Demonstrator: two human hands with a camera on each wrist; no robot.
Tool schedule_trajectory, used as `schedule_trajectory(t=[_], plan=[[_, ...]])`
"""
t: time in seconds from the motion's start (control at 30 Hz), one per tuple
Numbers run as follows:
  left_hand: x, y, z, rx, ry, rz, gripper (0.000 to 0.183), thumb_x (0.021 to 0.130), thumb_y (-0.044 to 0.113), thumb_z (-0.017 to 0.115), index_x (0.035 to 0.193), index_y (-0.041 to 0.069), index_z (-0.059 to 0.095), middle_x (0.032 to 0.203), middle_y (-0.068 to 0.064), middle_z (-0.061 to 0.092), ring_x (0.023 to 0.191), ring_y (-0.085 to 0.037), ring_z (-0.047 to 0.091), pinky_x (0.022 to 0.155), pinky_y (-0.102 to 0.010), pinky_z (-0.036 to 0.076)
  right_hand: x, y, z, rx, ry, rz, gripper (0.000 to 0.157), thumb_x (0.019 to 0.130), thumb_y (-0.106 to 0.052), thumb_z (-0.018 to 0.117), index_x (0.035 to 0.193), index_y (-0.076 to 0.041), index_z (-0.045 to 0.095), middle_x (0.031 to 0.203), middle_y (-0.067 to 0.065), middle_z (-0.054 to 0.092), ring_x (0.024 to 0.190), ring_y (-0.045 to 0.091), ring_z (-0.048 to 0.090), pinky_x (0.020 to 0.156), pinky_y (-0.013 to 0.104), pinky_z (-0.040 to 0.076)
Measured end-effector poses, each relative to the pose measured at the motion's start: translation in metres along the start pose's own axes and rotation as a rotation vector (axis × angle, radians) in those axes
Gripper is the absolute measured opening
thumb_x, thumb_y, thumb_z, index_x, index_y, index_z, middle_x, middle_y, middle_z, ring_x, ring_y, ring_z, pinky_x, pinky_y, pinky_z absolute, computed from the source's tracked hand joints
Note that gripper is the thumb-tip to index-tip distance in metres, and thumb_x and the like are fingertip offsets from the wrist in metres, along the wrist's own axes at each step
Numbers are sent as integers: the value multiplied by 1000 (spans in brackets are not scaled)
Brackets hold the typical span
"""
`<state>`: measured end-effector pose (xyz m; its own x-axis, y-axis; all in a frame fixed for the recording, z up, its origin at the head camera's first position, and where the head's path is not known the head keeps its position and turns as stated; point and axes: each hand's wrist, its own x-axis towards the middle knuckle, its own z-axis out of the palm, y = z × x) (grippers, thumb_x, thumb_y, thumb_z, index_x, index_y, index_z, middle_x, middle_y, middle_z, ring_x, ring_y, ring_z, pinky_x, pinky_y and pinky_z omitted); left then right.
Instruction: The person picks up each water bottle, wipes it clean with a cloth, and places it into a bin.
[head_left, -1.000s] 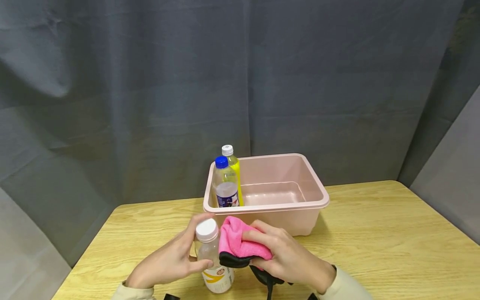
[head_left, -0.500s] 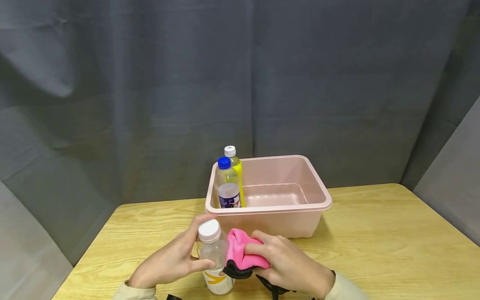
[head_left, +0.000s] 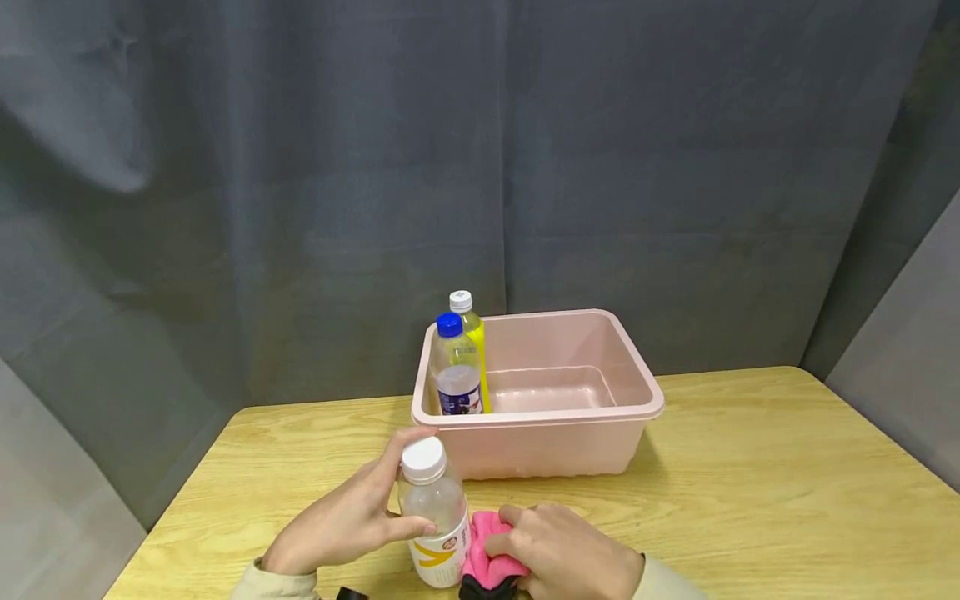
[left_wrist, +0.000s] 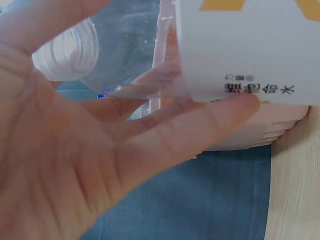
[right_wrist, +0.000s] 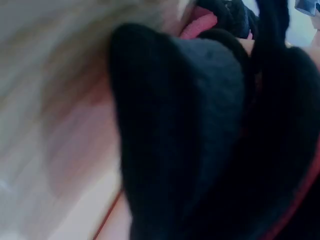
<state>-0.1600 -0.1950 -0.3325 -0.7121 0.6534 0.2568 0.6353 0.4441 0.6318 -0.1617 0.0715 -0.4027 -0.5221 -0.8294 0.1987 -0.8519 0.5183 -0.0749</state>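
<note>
In the head view a clear bottle [head_left: 441, 554] with a white cap and a white label with yellow marks stands upright near the front of the table. My left hand [head_left: 337, 521] grips it from the left, thumb across the front and fingers behind. The left wrist view shows its label [left_wrist: 250, 45] close up, with the thumb lying against it. Bunched in my right hand [head_left: 577, 554] is a pink cloth [head_left: 487, 546] with black edging, right at the bottle's lower right side. Black folds of this cloth [right_wrist: 165, 120] fill much of the right wrist view.
A pale pink plastic bin [head_left: 540, 446] stands just behind the hands. At its left end are a blue-capped bottle [head_left: 457, 379] and a yellow bottle [head_left: 461, 302] with a white cap. The wooden table [head_left: 787, 483] backs onto a grey curtain [head_left: 360, 208].
My right hand has moved down with the pink cloth, from beside the bottle's upper part to its lower side by the label. The left hand keeps its grip, with the bottle shifted slightly right.
</note>
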Motion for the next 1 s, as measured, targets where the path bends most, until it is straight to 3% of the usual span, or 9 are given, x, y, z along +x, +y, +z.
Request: schedule_trajectory(t=[0.23,0.37,0.63,0.83,1.0], plan=[[-4,-2,-1,-7,3,-14,79,90,21,80,148,19,26,133,-7,55,118,-24,57,100,-45,50,3,-1,-1,44,-28,26,32,77,-15,85,102,-30,72,86,-11,55,64,1,41,60,15,38],[-6,-3,1,-30,-4,-37,79,90,21,80,148,21,25,130,-6,56,115,-23,58,97,-42,52,1,-1,-6,82,17,32,32,77,-14,86,103,-27,72,89,-10,59,66,1,45,63,15,42],[-1,-4,-4,-8,-2,-8,81,89,18,80,148,15,25,133,-9,56,118,-23,58,99,-42,52,0,0,-30,81,432,-45,43,69,-6,84,105,-23,68,91,-9,54,70,3,51,60,17,43],[2,-5,-4,-9,-10,15,83,88,11,80,150,14,24,139,-14,54,122,-24,57,104,-45,49,5,0,-37,213,741,-106,53,65,7,80,113,-12,69,103,2,62,81,13,62,72,19,52],[1,-6,-3,-22,-4,3,86,87,8,80,151,18,24,146,-11,49,123,-23,56,105,-43,47,9,-5,-36,409,865,-112,59,63,16,78,117,-5,66,111,11,63,94,22,64,86,20,51]])
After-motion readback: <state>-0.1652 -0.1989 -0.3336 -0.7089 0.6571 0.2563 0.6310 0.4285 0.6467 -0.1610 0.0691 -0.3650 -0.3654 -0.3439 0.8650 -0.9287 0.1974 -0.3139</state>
